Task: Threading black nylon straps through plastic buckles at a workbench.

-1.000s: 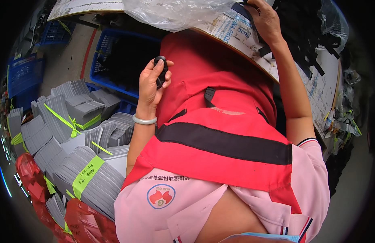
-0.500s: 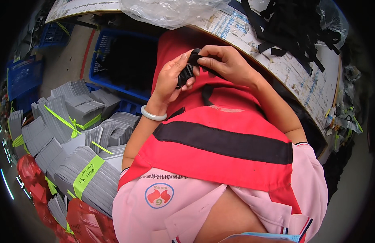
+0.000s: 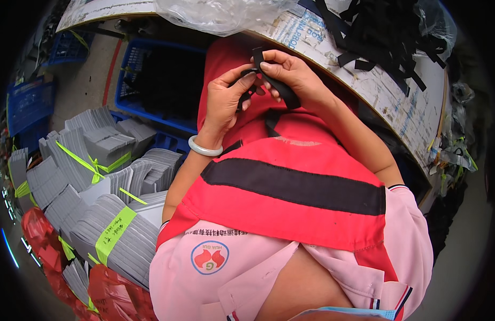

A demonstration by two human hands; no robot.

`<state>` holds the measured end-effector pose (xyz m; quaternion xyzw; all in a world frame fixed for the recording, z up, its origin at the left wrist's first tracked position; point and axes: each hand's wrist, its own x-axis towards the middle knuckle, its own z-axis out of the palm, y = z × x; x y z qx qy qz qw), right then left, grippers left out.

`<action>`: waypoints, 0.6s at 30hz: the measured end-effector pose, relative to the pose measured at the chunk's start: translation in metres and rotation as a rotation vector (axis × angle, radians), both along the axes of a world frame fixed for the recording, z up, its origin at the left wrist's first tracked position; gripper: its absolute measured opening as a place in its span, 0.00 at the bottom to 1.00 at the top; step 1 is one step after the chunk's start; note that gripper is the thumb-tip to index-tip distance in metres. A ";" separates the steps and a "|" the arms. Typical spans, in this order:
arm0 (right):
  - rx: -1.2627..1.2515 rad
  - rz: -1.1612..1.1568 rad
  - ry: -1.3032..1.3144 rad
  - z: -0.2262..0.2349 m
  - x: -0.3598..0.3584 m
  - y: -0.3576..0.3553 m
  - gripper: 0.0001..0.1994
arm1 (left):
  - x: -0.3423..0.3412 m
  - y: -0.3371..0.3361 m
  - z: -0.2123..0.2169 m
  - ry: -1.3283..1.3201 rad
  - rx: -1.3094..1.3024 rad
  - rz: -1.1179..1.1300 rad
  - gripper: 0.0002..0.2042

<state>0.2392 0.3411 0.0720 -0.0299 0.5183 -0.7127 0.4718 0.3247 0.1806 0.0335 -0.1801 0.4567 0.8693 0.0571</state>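
Both hands meet over my red-covered lap, in front of the table edge. My left hand [image 3: 225, 100], with a pale bangle at the wrist, is closed around a black buckle [image 3: 246, 97]; the fingers cover much of it. Pinched in my right hand [image 3: 301, 77] is a black webbing strap [image 3: 285, 92]. One end of the strap sticks up above the fingers, and a wider length hangs below toward the lap. The strap passes close by the buckle at the left fingertips, but whether it runs through a slot is hidden.
At the upper right, a worn white table [image 3: 402, 115] bears a heap of black straps [image 3: 365, 32] and clear plastic film [image 3: 220, 13]. A blue crate [image 3: 121, 80] of black items stands left of my lap. Bundled grey sheets [image 3: 116, 230] and red bags [image 3: 116, 294] lie at the left.
The right hand has shifted slightly up, and the strap now shows its standing end and hanging length. The left hand has turned, and the buckle shows less.
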 end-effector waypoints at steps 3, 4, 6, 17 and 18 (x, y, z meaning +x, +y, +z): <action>0.128 -0.074 0.219 0.006 0.001 0.005 0.11 | -0.003 0.006 0.001 -0.037 -0.025 0.067 0.11; 0.188 0.036 0.233 0.010 0.001 0.007 0.11 | -0.003 0.006 0.001 -0.057 -0.057 0.091 0.10; 0.258 0.161 0.232 0.005 0.003 0.009 0.12 | -0.002 0.009 -0.001 -0.038 -0.144 0.082 0.10; 0.099 -0.159 0.123 -0.009 0.015 -0.004 0.11 | -0.004 0.019 -0.010 0.131 -0.517 0.177 0.09; 0.129 -0.216 0.159 -0.011 0.015 -0.004 0.12 | -0.005 0.014 -0.015 0.287 -0.766 0.159 0.08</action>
